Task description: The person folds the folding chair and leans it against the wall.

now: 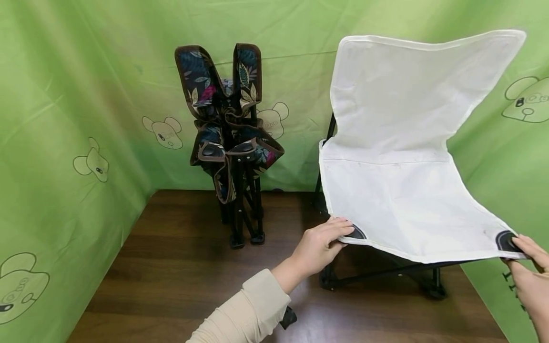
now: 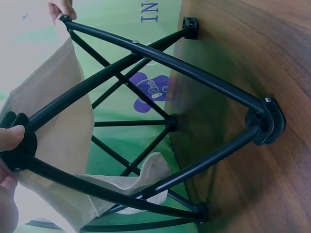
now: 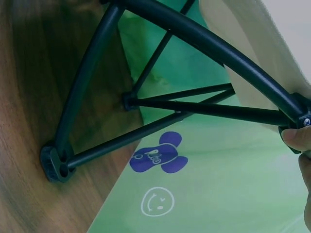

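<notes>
A white folding chair (image 1: 394, 190) stands unfolded at the right in the head view, its fabric seat and back spread wide. My left hand (image 1: 319, 243) grips the seat's front left corner, fingers over the black patch and thumb beneath. At the front right corner, my right hand (image 1: 532, 271) holds the other patch the same way, partly cut off by the frame edge. From the left wrist, the crossed black legs (image 2: 194, 80) show under the seat, with the left thumb (image 2: 10, 138) on the corner joint. The right thumb (image 3: 297, 138) presses a black joint in the right wrist view.
A folded chair with dark floral fabric (image 1: 206, 95) stands upright to the left. Both chairs are on a brown wooden surface (image 1: 171, 286). Green cloth (image 1: 107, 57) with printed bear faces hangs behind and at both sides. A small black object (image 1: 288, 317) lies by my left sleeve.
</notes>
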Tool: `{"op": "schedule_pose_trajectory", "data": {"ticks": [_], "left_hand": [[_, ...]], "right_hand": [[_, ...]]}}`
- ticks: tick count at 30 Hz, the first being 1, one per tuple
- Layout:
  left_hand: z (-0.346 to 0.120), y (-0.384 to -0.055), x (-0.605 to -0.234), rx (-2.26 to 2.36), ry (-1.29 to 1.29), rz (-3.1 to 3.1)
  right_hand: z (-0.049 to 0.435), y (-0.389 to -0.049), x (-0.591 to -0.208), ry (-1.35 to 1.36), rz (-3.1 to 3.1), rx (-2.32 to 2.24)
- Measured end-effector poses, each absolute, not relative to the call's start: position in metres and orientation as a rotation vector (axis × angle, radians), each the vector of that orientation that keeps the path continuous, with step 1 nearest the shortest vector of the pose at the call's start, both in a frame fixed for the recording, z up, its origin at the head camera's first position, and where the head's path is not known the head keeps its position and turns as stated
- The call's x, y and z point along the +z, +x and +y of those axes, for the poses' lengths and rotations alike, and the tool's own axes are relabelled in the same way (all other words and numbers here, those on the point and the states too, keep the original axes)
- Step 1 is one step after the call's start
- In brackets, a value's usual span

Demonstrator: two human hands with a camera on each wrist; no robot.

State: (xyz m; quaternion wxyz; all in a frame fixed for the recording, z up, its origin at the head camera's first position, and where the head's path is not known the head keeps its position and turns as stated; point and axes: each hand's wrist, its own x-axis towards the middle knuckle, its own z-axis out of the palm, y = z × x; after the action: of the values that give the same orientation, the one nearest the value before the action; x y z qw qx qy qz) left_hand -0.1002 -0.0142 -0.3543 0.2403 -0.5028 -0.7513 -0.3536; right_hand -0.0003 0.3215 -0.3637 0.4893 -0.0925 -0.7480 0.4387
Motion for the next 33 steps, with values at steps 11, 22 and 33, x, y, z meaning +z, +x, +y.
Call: {"op": "schedule_pose_trajectory", "data": {"ticks": [11,22,33], "left_hand": [[-0.013,-0.097,-0.350,-0.984,-1.372,-2.033],[-0.012,-0.097,-0.345,-1.012,-1.369,-2.027],[-0.011,-0.097,-0.339,-1.032,-1.359,-2.006]], "right_hand": [[0.331,-0.003,-0.373,-0.164,-1.809,1.013],[0.309,0.003,-0.353,-0.238,-1.855,1.034],[0.302,0.003,-0.347,-0.198,-1.879,1.028]]}}
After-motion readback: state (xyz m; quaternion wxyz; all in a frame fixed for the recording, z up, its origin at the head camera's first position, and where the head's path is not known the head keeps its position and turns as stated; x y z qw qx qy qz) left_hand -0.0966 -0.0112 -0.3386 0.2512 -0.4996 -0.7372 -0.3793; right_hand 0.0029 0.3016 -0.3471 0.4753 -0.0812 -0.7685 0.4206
